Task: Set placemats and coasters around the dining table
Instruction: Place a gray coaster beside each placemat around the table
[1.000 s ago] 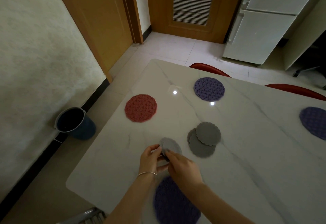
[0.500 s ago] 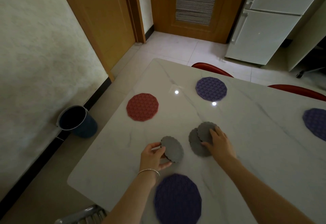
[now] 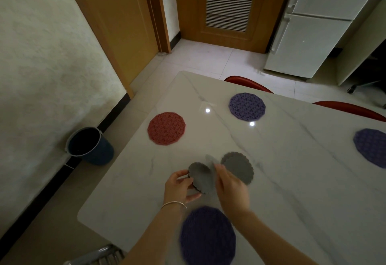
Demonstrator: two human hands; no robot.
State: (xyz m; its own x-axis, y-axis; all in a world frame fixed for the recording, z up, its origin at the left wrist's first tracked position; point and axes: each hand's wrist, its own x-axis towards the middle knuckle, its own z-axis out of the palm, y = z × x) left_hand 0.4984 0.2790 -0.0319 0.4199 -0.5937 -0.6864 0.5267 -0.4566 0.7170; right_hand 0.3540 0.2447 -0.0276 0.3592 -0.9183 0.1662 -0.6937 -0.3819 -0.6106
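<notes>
On the white marble table [image 3: 296, 191] lie a red placemat [image 3: 166, 128], a purple placemat [image 3: 247, 106] at the far edge, another purple placemat [image 3: 371, 146] at the right and a third purple placemat [image 3: 207, 235] right in front of me. My left hand [image 3: 179, 187] grips a small stack of grey scalloped coasters [image 3: 201, 178] just above the table. My right hand [image 3: 230, 187] is beside it and pinches one blurred grey coaster [image 3: 210, 160]. More grey coasters [image 3: 239, 167] lie overlapped on the table behind my right hand.
Two red chair backs [image 3: 248, 82] [image 3: 351, 109] stand along the far side of the table. A dark bucket [image 3: 87, 145] sits on the floor by the left wall. A white fridge [image 3: 313, 24] stands at the back right, and a metal chair frame [image 3: 98, 256] shows below.
My right hand has left the pile of grey coasters on the table and come back beside my left hand with one coaster. The left hand kept its stack almost still.
</notes>
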